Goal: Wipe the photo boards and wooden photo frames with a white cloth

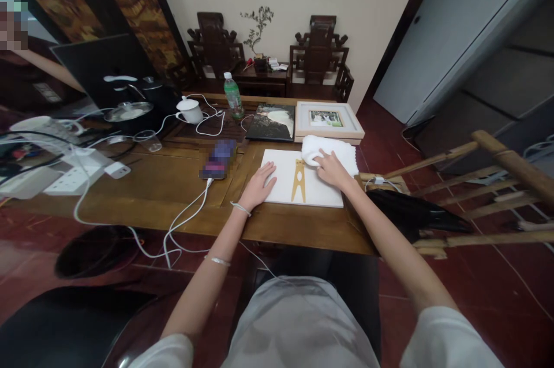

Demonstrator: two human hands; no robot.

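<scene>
A flat white board [277, 188] with a gold, A-like shape [299, 180] on its face lies near the table's front edge. My left hand [259, 185] rests flat on its left edge, fingers stretched out. Over the board's upper right corner, my right hand [331, 169] holds a folded white towel [344, 154], its fingers bent into the cloth. The towel covers that corner and hides part of the fingertips. Behind the towel stands a light-framed picture [355, 120], lying flat beside a dark picture panel [268, 123].
A charging phone [219, 159] lies left of the board, its white cable [186, 215] hanging over the edge. Farther left are a power strip [78, 172], a plastic cup [148, 140] and a lidded mug [189, 109]. A bottle [234, 97] stands behind; a bamboo rack [459, 183] is right.
</scene>
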